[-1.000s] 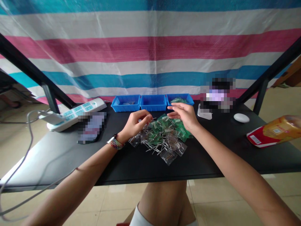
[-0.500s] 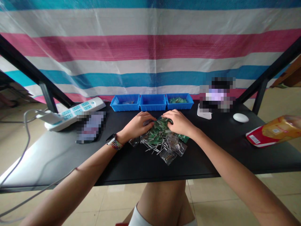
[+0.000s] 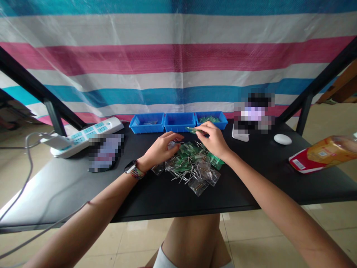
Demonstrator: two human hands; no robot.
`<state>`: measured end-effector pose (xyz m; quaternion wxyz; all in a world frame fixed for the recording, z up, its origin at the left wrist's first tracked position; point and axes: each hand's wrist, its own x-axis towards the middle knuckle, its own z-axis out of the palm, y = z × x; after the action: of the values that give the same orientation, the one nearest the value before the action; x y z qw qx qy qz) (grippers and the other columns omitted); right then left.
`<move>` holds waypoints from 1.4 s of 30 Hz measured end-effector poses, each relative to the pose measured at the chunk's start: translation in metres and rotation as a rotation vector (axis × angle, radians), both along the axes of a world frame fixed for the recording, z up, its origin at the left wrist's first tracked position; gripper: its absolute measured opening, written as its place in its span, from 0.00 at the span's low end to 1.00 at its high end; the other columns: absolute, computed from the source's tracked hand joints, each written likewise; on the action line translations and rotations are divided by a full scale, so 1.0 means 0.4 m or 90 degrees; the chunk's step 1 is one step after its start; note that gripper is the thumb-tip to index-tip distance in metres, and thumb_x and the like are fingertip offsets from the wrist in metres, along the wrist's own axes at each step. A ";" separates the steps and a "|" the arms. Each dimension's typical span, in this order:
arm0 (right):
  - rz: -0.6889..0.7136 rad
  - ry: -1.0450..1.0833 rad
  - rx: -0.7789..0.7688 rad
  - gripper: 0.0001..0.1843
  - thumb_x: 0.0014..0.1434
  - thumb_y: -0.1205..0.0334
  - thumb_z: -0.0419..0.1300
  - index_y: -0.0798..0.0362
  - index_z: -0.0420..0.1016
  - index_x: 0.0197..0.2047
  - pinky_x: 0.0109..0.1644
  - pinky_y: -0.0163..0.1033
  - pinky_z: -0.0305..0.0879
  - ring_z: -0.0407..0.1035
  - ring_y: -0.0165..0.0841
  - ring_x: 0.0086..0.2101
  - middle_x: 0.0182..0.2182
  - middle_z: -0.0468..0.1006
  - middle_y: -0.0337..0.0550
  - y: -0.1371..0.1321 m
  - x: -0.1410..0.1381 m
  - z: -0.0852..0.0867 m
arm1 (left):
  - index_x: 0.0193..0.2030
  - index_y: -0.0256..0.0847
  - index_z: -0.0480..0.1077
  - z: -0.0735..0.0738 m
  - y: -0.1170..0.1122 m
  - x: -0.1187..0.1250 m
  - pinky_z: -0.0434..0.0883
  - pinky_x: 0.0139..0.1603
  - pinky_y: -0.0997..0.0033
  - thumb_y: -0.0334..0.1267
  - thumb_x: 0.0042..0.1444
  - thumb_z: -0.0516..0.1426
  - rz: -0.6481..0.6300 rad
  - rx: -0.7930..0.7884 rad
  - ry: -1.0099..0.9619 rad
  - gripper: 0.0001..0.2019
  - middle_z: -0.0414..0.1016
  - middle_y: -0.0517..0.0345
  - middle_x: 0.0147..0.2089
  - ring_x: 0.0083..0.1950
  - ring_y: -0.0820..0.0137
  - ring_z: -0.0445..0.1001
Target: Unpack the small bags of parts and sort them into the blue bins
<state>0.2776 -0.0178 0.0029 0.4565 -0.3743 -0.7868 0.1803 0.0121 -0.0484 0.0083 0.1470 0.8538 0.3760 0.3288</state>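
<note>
A mixed pile of green packets (image 3: 187,150), loose metal pins (image 3: 180,176) and clear packets (image 3: 198,186) lies mid-table. My right hand (image 3: 214,140) is raised over the pile's far side, its fingertips pinching a small green packet (image 3: 191,130) just in front of the blue bins. At the pile's left edge rests my left hand (image 3: 161,148), thumb and fingers curved with a gap between them. Clear plastic shows beside its fingers; whether they touch it I cannot tell.
Along the back stand a left blue bin (image 3: 147,128) with clear packets, a middle blue bin (image 3: 180,127) and a right blue bin (image 3: 223,124) with green packets. A power strip (image 3: 86,137) is left; a white mouse-shaped object (image 3: 282,139) and a bottle (image 3: 320,154) are right.
My right hand has lifted from the pile and moved back towards the bins, now with a green packet in its fingertips. My left hand has stayed near the pile, its fingers spread a little more.
</note>
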 end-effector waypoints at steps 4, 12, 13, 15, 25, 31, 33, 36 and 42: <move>0.109 0.222 -0.261 0.18 0.66 0.44 0.69 0.51 0.87 0.43 0.49 0.49 0.77 0.79 0.41 0.39 0.38 0.85 0.45 -0.024 -0.041 0.005 | 0.74 0.46 0.69 0.013 -0.017 0.006 0.78 0.66 0.52 0.36 0.71 0.60 0.016 0.088 -0.037 0.26 0.78 0.45 0.63 0.62 0.57 0.80; 0.207 0.373 -0.455 0.35 0.57 0.44 0.77 0.47 0.81 0.64 0.48 0.53 0.82 0.81 0.40 0.35 0.36 0.86 0.41 -0.076 -0.075 0.030 | 0.61 0.51 0.80 0.022 -0.025 0.004 0.77 0.63 0.49 0.36 0.70 0.64 0.017 0.220 -0.046 0.14 0.73 0.45 0.68 0.68 0.54 0.74; 0.205 0.364 -0.445 0.32 0.60 0.44 0.74 0.46 0.81 0.64 0.47 0.52 0.82 0.81 0.40 0.34 0.36 0.86 0.41 -0.077 -0.071 0.033 | 0.57 0.49 0.82 0.023 -0.023 0.005 0.77 0.61 0.51 0.38 0.70 0.65 0.016 0.224 -0.060 0.11 0.76 0.46 0.64 0.64 0.56 0.76; 0.191 0.327 -0.399 0.24 0.65 0.44 0.69 0.47 0.84 0.59 0.43 0.48 0.79 0.79 0.38 0.33 0.35 0.84 0.42 -0.077 -0.062 0.037 | 0.51 0.45 0.83 0.025 -0.021 0.009 0.77 0.55 0.57 0.41 0.70 0.65 0.007 0.199 -0.096 0.07 0.82 0.49 0.52 0.53 0.61 0.79; 0.226 0.297 -0.418 0.17 0.56 0.49 0.77 0.50 0.83 0.41 0.35 0.41 0.75 0.76 0.33 0.28 0.31 0.81 0.38 -0.082 -0.074 0.026 | 0.38 0.38 0.78 0.026 -0.031 0.022 0.70 0.37 0.70 0.52 0.68 0.66 0.005 -0.113 -0.229 0.18 0.80 0.56 0.34 0.35 0.69 0.75; 0.154 0.540 -0.483 0.19 0.52 0.51 0.81 0.51 0.80 0.36 0.43 0.41 0.84 0.81 0.33 0.32 0.30 0.84 0.38 -0.027 -0.044 0.030 | 0.61 0.38 0.73 0.029 -0.035 0.031 0.75 0.43 0.68 0.53 0.71 0.63 -0.027 -0.190 -0.358 0.22 0.81 0.55 0.38 0.39 0.67 0.80; 0.088 0.620 -0.469 0.19 0.53 0.52 0.81 0.50 0.80 0.39 0.46 0.41 0.84 0.83 0.34 0.35 0.34 0.86 0.40 -0.004 -0.024 0.033 | 0.61 0.38 0.73 0.029 -0.033 0.030 0.75 0.44 0.68 0.53 0.72 0.61 -0.030 -0.194 -0.369 0.21 0.81 0.55 0.38 0.40 0.67 0.81; 0.008 0.575 -0.552 0.16 0.60 0.49 0.75 0.52 0.81 0.43 0.35 0.38 0.81 0.82 0.34 0.32 0.38 0.88 0.46 0.008 -0.004 0.034 | 0.59 0.37 0.73 0.026 -0.030 0.028 0.75 0.44 0.68 0.52 0.73 0.61 -0.034 -0.192 -0.363 0.20 0.81 0.55 0.37 0.39 0.67 0.80; -0.015 0.262 -0.444 0.12 0.64 0.54 0.65 0.54 0.84 0.39 0.21 0.33 0.57 0.66 0.27 0.18 0.25 0.81 0.40 -0.020 -0.009 0.032 | 0.53 0.38 0.75 0.022 -0.026 0.024 0.75 0.43 0.67 0.49 0.72 0.60 -0.015 -0.180 -0.309 0.16 0.81 0.55 0.36 0.39 0.66 0.81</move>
<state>0.2738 -0.0257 0.0158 0.4521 -0.4721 -0.5660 0.5023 0.0215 -0.0590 0.0171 0.3539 0.7254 0.3621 0.4663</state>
